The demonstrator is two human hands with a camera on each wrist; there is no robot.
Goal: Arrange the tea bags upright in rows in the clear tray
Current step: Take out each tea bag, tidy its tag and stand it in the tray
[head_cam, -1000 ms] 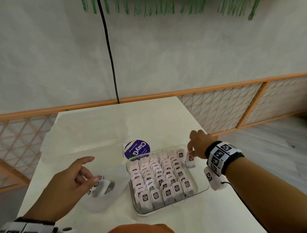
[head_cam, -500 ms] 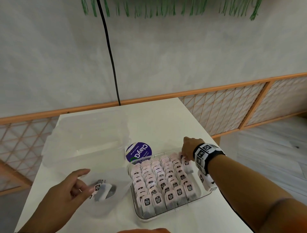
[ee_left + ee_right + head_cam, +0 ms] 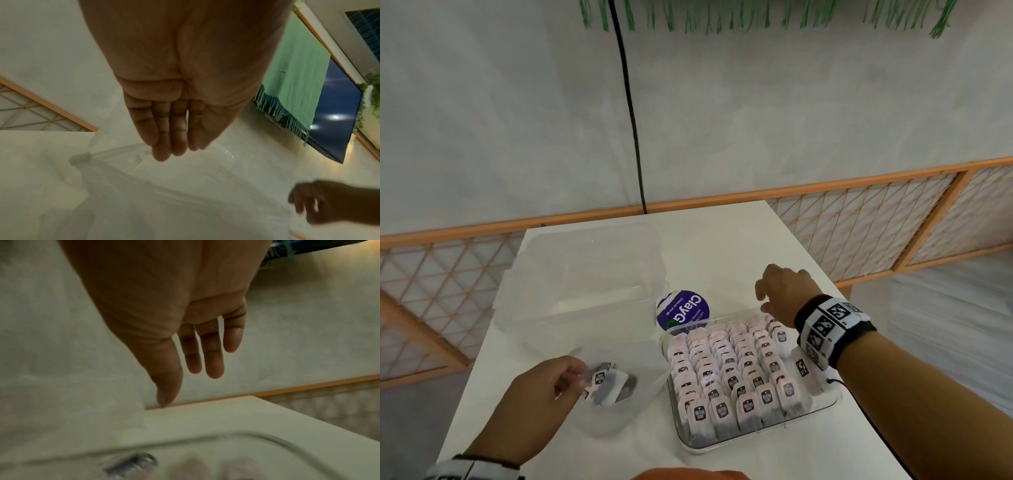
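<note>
Here the left hand [image 3: 536, 401] perhaps pinches a half-hidden tea bag [image 3: 599, 378].

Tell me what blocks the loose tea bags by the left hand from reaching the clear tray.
Between the loose tea bags and the clear tray stands only the wall of the small clear container that holds them. The left hand must lift them over it.

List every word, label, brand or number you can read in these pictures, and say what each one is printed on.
"ClayG": white letters on the round purple label behind the clear tray; the word is cut off by the tray's edge.
Smaller lines on the same label: too small to read.
Dark square tags on the tea bags: print too blurred to read.
Black-and-white coded squares on the wristband: patterns, no words.
</note>
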